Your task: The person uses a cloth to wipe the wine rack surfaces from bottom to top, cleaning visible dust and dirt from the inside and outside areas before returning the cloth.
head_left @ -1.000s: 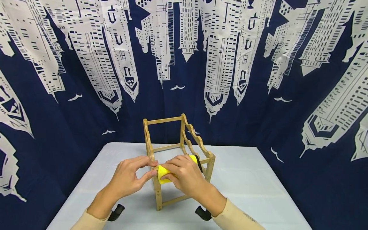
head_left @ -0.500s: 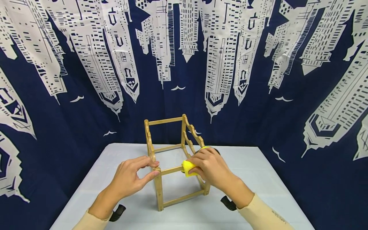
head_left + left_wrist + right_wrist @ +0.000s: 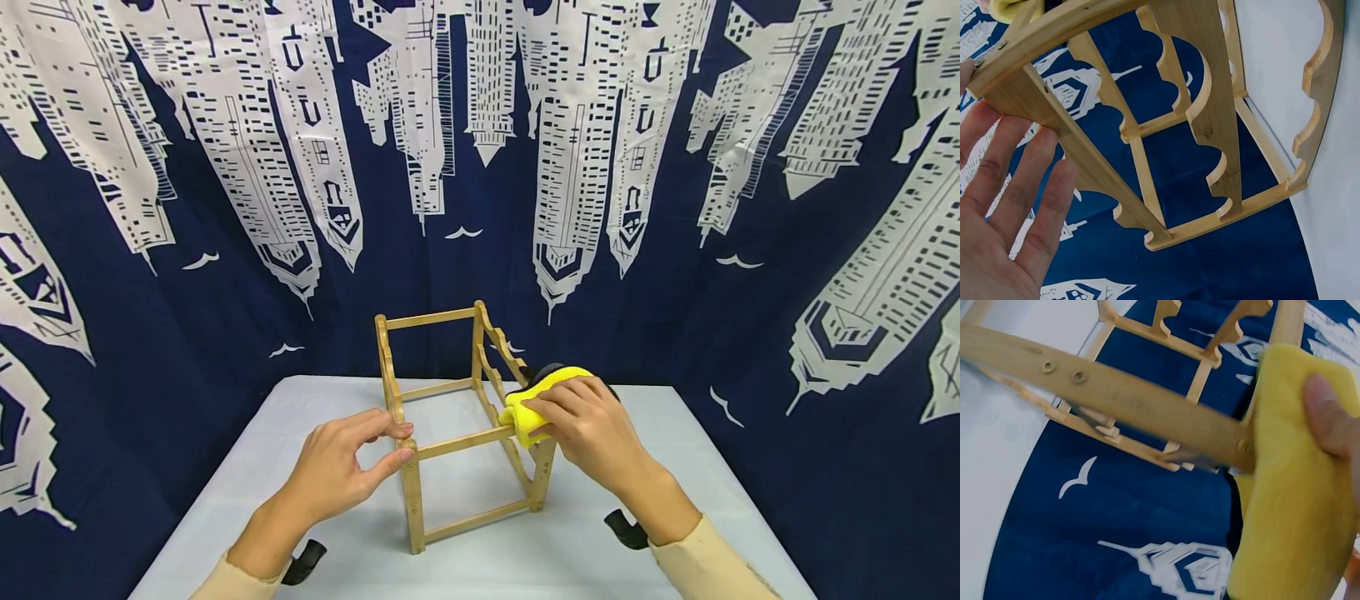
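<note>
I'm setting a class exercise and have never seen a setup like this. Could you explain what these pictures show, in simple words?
There is no machine: a person works with two bare hands. The wide picture is taken from the head, the two closer ones from the left and right wrists. On a pale table stands a wooden rack with wavy-edged side rails. The left hand touches its near left corner with thumb and fingertips. The right hand holds a yellow cloth at its near right corner. Behind hangs a navy curtain with white city buildings printed upside down.
</note>
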`<state>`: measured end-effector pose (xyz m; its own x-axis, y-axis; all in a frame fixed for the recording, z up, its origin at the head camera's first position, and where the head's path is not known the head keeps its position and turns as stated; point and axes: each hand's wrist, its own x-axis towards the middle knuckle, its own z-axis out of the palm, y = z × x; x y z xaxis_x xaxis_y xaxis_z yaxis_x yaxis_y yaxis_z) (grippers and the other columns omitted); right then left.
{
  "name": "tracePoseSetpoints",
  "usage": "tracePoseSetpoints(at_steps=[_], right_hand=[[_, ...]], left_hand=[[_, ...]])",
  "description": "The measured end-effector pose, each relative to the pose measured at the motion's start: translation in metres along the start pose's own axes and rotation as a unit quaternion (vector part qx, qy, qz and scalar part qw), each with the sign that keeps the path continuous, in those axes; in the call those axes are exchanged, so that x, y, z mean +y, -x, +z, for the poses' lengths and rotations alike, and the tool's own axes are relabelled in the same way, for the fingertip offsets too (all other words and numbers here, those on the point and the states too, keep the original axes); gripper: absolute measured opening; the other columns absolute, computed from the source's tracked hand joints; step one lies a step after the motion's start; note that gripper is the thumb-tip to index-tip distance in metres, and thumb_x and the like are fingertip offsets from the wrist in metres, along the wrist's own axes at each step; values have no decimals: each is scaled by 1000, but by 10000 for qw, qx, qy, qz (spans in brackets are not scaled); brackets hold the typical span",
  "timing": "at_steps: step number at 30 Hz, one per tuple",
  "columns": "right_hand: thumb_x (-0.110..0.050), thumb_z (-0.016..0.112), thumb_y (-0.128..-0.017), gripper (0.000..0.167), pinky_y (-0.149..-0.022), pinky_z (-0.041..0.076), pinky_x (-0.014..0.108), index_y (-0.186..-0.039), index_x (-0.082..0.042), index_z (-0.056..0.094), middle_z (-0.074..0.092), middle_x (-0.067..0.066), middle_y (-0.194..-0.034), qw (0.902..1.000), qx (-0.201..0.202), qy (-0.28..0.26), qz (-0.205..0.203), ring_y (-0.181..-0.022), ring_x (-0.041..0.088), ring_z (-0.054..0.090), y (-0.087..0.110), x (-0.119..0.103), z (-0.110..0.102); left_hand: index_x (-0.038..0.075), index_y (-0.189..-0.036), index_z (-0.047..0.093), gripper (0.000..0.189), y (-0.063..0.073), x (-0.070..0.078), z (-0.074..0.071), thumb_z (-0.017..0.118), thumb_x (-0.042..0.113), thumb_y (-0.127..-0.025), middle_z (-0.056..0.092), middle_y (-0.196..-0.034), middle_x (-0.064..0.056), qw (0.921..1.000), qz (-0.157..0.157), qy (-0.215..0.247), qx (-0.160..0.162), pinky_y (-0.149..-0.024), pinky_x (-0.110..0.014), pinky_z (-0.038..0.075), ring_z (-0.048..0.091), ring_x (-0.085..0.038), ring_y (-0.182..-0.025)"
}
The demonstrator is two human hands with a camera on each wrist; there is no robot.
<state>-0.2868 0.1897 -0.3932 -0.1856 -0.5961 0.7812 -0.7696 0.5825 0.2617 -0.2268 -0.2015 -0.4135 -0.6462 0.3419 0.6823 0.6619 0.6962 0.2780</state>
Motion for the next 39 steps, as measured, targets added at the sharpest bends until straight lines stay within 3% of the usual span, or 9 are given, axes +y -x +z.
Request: tracePoseSetpoints(at_steps=[4, 9, 11, 14, 18, 22, 26, 32, 39], right_hand=[[-10, 105, -79, 44, -91, 60, 39, -119, -6, 89, 87, 9, -111, 9938, 729, -655, 523, -101, 31, 79, 8, 7, -5], [-26, 91, -102, 33, -100, 56, 14, -122, 0, 87, 86, 15, -113, 9750, 1477, -1248, 1093, -96, 34, 77, 24, 17, -7], [-19, 93, -100, 31, -103, 55, 7, -123, 1, 87, 87, 15, -113, 9687, 1629, -1276, 1372, -95, 34, 77, 31, 19, -8], [3, 100, -83, 41, -102, 55, 4, -122, 1, 87, 88, 15, -111, 9608, 1726, -1181, 1821, -95, 31, 78, 41, 21, -10], [14, 102, -74, 51, -99, 54, 2, -121, 1, 87, 87, 17, -110, 9466, 1728, -1122, 2480, -100, 9, 78, 53, 21, -9], [10, 101, -80, 48, -100, 53, -1, -124, 2, 86, 87, 18, -111, 9297, 1663, -1147, 3079, -109, -15, 68, 62, 21, -8], [5, 100, -85, 43, -95, 52, -1, -125, 1, 86, 87, 16, -113, 9142, 1511, -1195, 3566, -105, -17, 65, 70, 21, -4], [-2, 98, -92, 33, -86, 53, 2, -123, -4, 88, 88, 9, -110, 8891, 1184, -1426, 4184, -95, -8, 67, 79, 18, 1], [-7, 95, -96, 25, -84, 58, 4, -121, -6, 91, 88, 7, -113, 8651, 879, -1895, 4561, -95, -5, 71, 85, 9, 10]], left_hand=[[36, -108, 81, 17, 4, 1, -2, 94, 32, -98, 87, -118, 24, 9998, -131, -168, 54, -75, -30, 66, 87, -13, -106], [38, -111, 83, 18, 6, 8, -3, 94, 31, -98, 86, -115, 25, 9992, -262, -269, 120, -75, -32, 66, 87, -14, -105], [39, -114, 84, 20, 4, 13, -2, 94, 30, -98, 85, -114, 24, 9990, -319, -277, 155, -76, -34, 67, 86, -12, -104], [38, -118, 85, 22, -3, 25, 1, 93, 29, -100, 84, -115, 23, 9987, -387, -272, 179, -76, -32, 66, 83, -9, -100], [35, -124, 85, 24, -20, 46, 9, 92, 28, -102, 85, -121, 18, 9994, -262, -148, 150, -71, -27, 61, 70, -4, -81], [27, -125, 85, 26, -43, 69, 25, 93, 23, -100, 86, -119, 11, 9991, 275, -67, 306, -76, -32, 67, 78, -10, -88], [22, -125, 86, 26, -66, 88, 48, 93, 19, -101, 85, -113, 7, 9980, 567, -19, 289, -74, -28, 66, 79, -12, -91], [23, -134, 86, 29, -94, 102, 88, 90, 22, -106, 82, -117, 6, 9993, 156, 177, -293, -60, -14, 46, 58, -5, -73], [23, -136, 88, 29, -113, 104, 115, 89, 21, -107, 81, -120, 1, 9954, -242, 363, -855, -68, -10, 54, 79, -11, -94]])
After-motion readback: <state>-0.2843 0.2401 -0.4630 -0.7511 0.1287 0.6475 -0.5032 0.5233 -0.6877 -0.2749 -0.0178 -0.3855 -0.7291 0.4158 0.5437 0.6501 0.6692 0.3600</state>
